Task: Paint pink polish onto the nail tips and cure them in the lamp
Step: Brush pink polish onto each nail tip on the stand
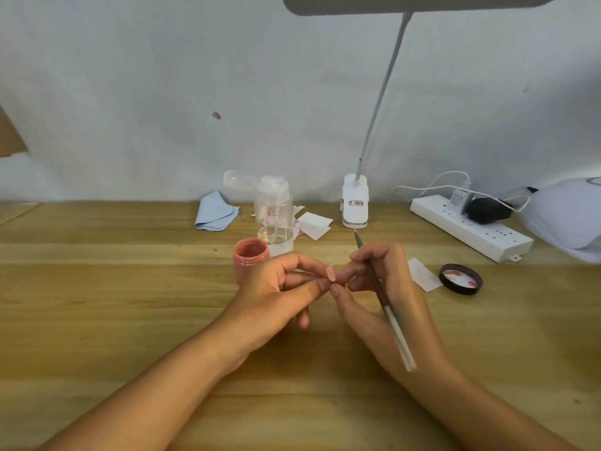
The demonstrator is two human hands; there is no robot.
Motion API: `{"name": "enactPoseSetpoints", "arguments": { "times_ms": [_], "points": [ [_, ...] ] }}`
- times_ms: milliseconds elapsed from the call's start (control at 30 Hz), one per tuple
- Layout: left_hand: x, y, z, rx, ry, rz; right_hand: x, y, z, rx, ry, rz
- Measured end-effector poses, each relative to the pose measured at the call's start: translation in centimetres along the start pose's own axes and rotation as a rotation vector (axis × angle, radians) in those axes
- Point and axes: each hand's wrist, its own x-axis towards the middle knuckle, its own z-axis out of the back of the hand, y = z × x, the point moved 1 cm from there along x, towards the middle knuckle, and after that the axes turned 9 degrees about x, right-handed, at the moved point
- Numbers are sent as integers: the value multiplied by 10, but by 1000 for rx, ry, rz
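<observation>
Left hand point(276, 288) pinches the nail tip point(331, 274); the grip of the right hand point(400, 277) holds the brush point(382, 296). Crowded fingertips point(338, 291) could smear the wet polish.

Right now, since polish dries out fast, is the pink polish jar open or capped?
Open. The pink polish jar stands upright, mouth bare; the black lid lies inside-up on the table, apart from it.

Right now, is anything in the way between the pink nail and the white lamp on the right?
The power strip lies between the nail tip and the curing lamp; the lid and a paper slip lie just nearer. All are low, so lifting the tip over should clear them.
</observation>
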Motion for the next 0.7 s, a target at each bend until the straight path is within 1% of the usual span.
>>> {"name": "enactPoseSetpoints", "arguments": {
  "times_ms": [133, 267, 367, 533, 600, 633, 667, 700],
  "points": [
    [0, -6, 5, 23, 35, 73, 2, 6, 2, 16, -1, 14],
    [5, -9, 8, 37, 28, 97, 5, 10, 6, 96, -5, -46],
    [5, -14, 5, 29, 31, 85, 8, 11, 5, 49, -17, -14],
    [3, -18, 2, 59, 26, 94, 11, 7, 4, -6, 17, 6],
    [3, -21, -2, 46, -24, 87, 11, 8, 10, 34, -4, 0],
    [4, -20, -4, 58, -76, 60, 12, 10, 14, 83, -18, -15],
    [4, -18, -6, 113, -154, 15, 15, 12, 18, 146, -50, -48],
    [3, -15, -7, 223, -245, -31, 18, 12, 23, 216, -110, -95]
  ]
}}
